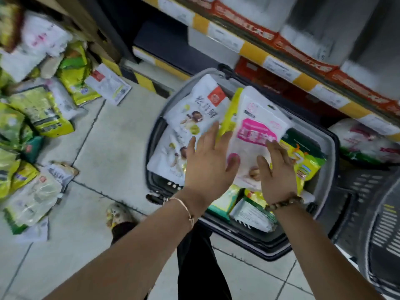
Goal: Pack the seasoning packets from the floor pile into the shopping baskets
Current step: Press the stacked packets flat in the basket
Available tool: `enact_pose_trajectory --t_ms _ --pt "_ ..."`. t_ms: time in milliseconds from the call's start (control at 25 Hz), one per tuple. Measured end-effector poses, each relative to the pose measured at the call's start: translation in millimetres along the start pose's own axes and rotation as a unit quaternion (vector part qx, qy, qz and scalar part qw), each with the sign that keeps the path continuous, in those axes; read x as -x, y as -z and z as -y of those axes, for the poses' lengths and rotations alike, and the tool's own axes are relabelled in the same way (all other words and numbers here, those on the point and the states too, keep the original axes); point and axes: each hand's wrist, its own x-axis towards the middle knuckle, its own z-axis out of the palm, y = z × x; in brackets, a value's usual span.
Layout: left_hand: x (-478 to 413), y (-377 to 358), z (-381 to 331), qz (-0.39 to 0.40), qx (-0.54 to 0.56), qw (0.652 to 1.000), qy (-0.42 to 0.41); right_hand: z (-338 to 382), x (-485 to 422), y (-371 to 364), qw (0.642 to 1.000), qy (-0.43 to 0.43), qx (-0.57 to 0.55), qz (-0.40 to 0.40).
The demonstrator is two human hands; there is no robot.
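A dark shopping basket stands on the floor in front of me, holding several seasoning packets. A white packet with a pink label lies tilted on top of them. My left hand is spread flat at that packet's left edge, thumb on it and fingers over a white mushroom packet. My right hand rests with straight fingers on the pink-label packet's lower right part. The floor pile of yellow-green and white packets lies at the far left, away from both hands.
A second dark perforated basket stands at the right. Store shelving with a yellow price strip runs behind the baskets. One white packet lies alone on the tiles. My shoe is beside the basket's near left corner.
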Motion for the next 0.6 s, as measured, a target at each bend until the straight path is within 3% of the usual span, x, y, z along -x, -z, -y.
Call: enact_pose_trajectory --t_ms 200,600 --pt "42 85 69 -0.123 0.123 0.978 0.112 112 10 -46 0.992 0.108 0.01 0.064" --pt "203 169 315 -0.196 0.162 0.892 0.374 314 95 -215 0.947 0.224 0.059 0.222"
